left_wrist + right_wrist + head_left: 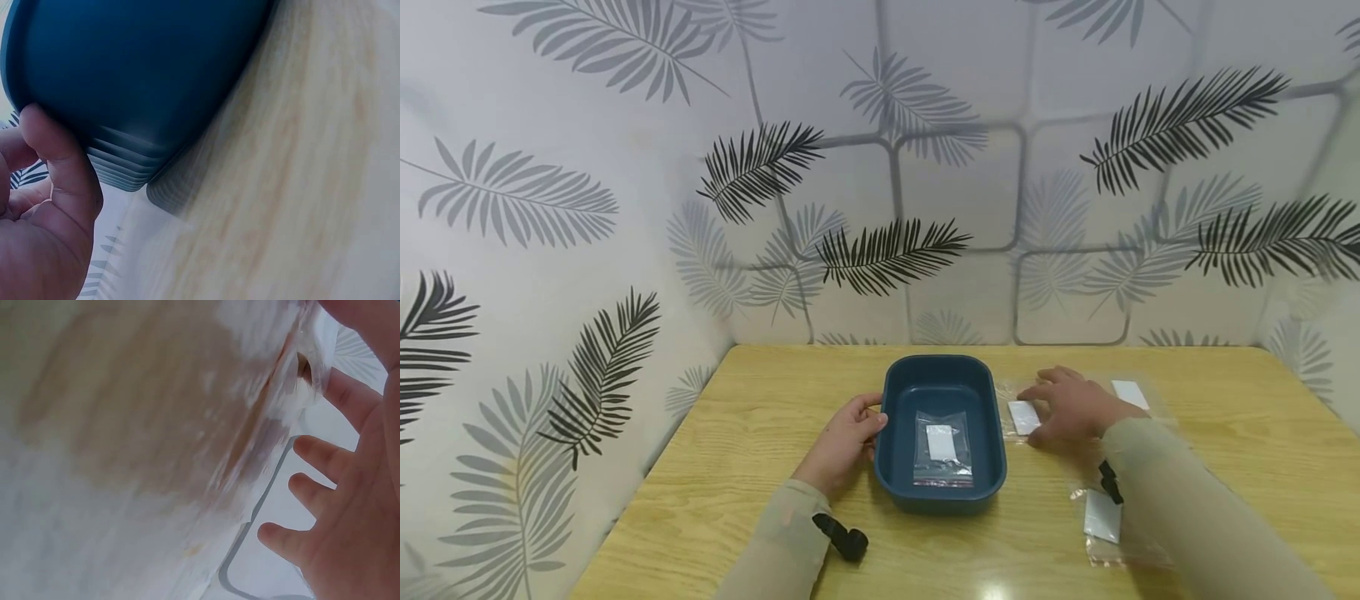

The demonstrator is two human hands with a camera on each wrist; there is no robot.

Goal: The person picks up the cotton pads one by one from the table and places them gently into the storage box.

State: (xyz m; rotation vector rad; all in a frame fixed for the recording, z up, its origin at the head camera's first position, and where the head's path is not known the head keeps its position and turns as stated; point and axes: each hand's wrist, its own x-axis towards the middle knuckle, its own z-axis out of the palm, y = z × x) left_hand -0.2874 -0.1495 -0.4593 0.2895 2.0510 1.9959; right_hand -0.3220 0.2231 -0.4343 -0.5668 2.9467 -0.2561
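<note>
A dark blue plastic basin (pixel 891 479) stands on the table. Inside it lies a clear zip bag (pixel 943 471) with a white packet. My left hand (pixel 850 433) holds the basin's left side, its thumb against the wall in the left wrist view. To the right of the basin, my right hand (pixel 1075 404) is at another clear zip bag (pixel 1024 418) with a white packet. In the right wrist view, thumb and index finger pinch the crinkled edge of this bag (pixel 306 369), while the other fingers (pixel 319 456) are spread apart.
Another bagged white packet (pixel 1129 393) lies beyond the right wrist, and one more (pixel 1102 517) lies nearer, partly under the right forearm. The wooden table (pixel 760 392) meets a wall (pixel 955 300) with a leaf pattern at its far edge. Black straps (pixel 842 537) circle both wrists.
</note>
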